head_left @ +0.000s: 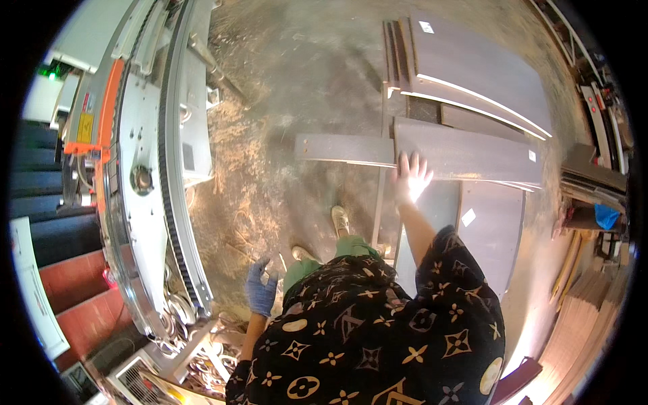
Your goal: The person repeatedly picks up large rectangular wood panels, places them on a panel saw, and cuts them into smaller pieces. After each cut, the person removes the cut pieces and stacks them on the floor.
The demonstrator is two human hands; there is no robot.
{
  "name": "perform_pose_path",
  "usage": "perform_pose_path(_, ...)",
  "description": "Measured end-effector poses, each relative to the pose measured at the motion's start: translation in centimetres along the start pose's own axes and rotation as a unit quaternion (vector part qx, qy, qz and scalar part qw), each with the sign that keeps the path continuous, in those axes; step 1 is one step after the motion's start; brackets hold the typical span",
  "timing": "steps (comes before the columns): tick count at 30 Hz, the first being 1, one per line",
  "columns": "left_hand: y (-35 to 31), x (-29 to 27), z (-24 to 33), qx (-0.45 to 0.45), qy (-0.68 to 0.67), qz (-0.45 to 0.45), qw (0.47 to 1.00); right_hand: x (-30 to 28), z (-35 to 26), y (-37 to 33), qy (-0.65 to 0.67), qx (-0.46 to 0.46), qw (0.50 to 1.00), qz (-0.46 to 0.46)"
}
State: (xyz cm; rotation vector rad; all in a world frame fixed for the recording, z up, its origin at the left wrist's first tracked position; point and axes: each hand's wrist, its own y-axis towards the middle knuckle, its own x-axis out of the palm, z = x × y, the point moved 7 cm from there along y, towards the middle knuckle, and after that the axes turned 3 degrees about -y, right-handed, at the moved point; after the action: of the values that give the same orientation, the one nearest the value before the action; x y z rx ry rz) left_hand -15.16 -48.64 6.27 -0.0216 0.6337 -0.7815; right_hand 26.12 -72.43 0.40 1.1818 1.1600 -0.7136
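My right hand [413, 179], bare, reaches out to the near left corner of a long grey panel [466, 150]. Its fingers are stretched out and lie on or just over the panel's edge; exact contact I cannot tell. A narrower grey strip [345, 148] sticks out to the left from beside that panel. My left hand [261, 290], in a blue-grey glove, hangs low by my left leg with its fingers apart. No held thing shows in it.
Larger grey panels [479, 67] lie stacked beyond, and another panel [491, 223] lies nearer on the right. A long machine [145, 148] with an orange part runs along the left. Brown boards [580, 317] stand at the right. Sawdust [236, 182] covers the floor.
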Motion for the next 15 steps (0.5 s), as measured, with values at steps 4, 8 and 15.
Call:
perform_pose_path(4, 1.5, 2.4, -2.7, -0.051, -0.101, 0.008, 0.994, -3.2, 7.1, -3.9, 0.139, 0.108, 0.984, -0.017)
perform_pose_path(8, 5.3, 7.8, 1.0, -0.072, -0.167, -0.118, 0.976, 5.6, 19.4, -7.9, 0.505, 0.531, 0.679, 0.043)
perform_pose_path(15, 9.1, 20.3, 6.8, -0.089, -0.28, -0.32, 0.901, 3.2, 2.4, -5.1, 0.867, 0.374, 0.275, -0.183)
